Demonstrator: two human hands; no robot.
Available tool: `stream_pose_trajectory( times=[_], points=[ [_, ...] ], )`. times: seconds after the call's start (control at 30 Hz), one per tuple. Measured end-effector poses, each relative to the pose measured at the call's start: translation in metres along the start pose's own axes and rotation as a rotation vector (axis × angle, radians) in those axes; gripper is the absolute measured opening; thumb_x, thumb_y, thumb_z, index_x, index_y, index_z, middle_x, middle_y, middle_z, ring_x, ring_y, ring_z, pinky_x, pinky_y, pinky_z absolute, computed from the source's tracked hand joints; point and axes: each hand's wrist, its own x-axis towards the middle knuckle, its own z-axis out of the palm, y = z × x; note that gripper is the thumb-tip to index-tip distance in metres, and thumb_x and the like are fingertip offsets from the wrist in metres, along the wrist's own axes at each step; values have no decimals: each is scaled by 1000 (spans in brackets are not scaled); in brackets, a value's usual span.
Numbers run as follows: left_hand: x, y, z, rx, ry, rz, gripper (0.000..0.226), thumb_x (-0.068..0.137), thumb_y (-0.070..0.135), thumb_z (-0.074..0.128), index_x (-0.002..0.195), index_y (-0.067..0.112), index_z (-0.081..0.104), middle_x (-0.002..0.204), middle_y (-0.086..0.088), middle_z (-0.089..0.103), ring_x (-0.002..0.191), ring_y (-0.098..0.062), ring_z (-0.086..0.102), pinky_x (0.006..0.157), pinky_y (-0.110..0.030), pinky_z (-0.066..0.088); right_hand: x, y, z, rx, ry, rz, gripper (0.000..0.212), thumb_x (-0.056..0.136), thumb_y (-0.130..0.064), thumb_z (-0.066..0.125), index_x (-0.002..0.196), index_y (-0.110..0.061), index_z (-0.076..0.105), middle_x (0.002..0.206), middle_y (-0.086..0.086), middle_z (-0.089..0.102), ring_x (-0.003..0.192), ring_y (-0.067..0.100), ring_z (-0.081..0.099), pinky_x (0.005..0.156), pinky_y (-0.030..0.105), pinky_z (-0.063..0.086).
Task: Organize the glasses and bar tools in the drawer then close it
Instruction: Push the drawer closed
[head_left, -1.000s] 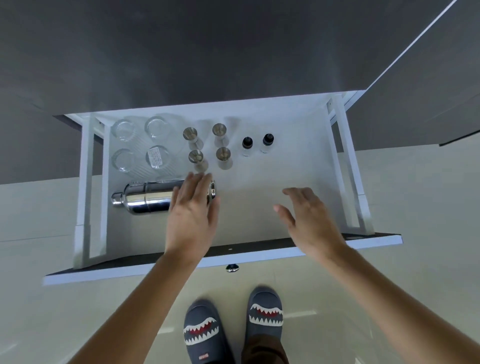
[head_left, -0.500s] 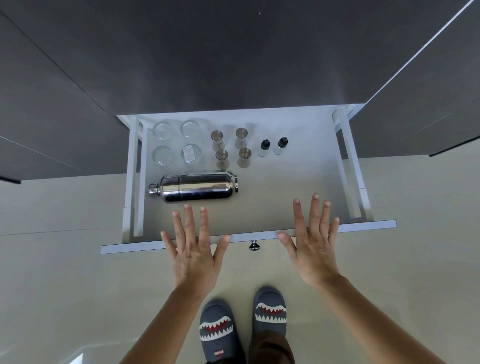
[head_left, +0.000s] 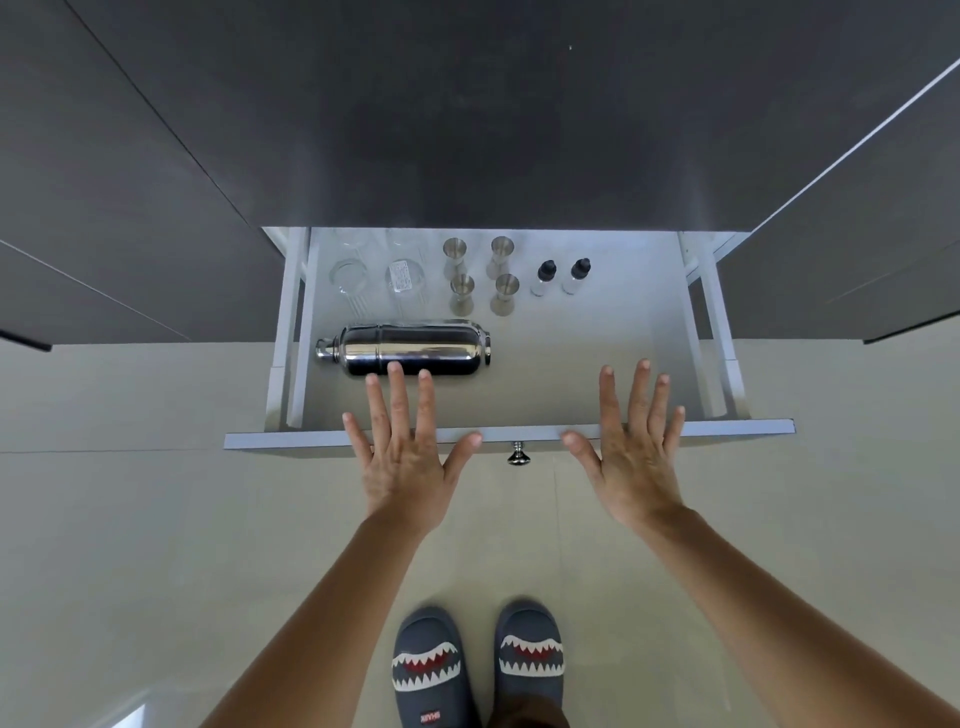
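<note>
Fingers (head_left: 397, 395) of both hands spread flat over drawer front (head_left: 291, 441), holding nothing.

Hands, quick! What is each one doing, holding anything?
Left hand: open, fingers spread, holding nothing.
Right hand: open, fingers spread, holding nothing.

A single wide-angle view is given, taken from the person's head and directed steeply downward and forward. The open drawer (head_left: 509, 434) is seen from above at the middle of the frame, with the dark cabinet fronts (head_left: 467, 114) bent outward by the lens at the top. The left hand (head_left: 408, 457) and right hand (head_left: 631, 457) are seen close, and the slippers (head_left: 478, 670) on the pale floor (head_left: 130, 519) are caught at the bottom edge. No second view is provided.
</note>
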Motion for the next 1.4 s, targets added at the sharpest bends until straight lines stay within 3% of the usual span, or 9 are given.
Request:
stream_pose_trajectory(
  times=[0.37,0.63,0.8,1.03,1.4],
  points=[
    [60,7,-17,25,32,1,88,84,74,11,150,24,-18,158,-7,-27,145,-28,-25,116,-55,-9,58,-8,-15,-15,64,-10,87,80,-75,-1,148,-23,-17,155,16,-24,143,36,-22,114,55,-5],
    [93,12,-27,36,61,-16,91,82,76,8,151,23,-17,158,-9,-26,146,-29,-23,116,-56,-5,91,-13,-22,-48,104,3,88,79,-75,-4,147,-20,-21,156,17,-23,144,35,-20,116,52,-4],
    [112,17,-31,27,71,-42,89,85,75,10,150,21,-18,158,-9,-26,146,-29,-23,116,-56,-5,110,-18,-26,-35,135,19,86,84,-71,6,146,-18,-22,155,18,-24,144,33,-20,117,51,-3],
    [133,25,-36,15,86,-78,92,85,74,9,150,16,-20,158,-8,-25,146,-27,-23,116,-55,-6,133,-22,-29,-36,188,37,88,85,-71,7,146,-15,-21,156,19,-20,145,34,-17,117,50,-2],
    [162,36,-39,-21,146,-192,97,86,74,12,149,7,-17,159,-11,-21,148,-25,-18,118,-53,-1,166,-35,-31,11,283,138,97,82,-73,10,147,-4,-11,156,24,-11,145,37,-9,118,49,4]
  ],
)
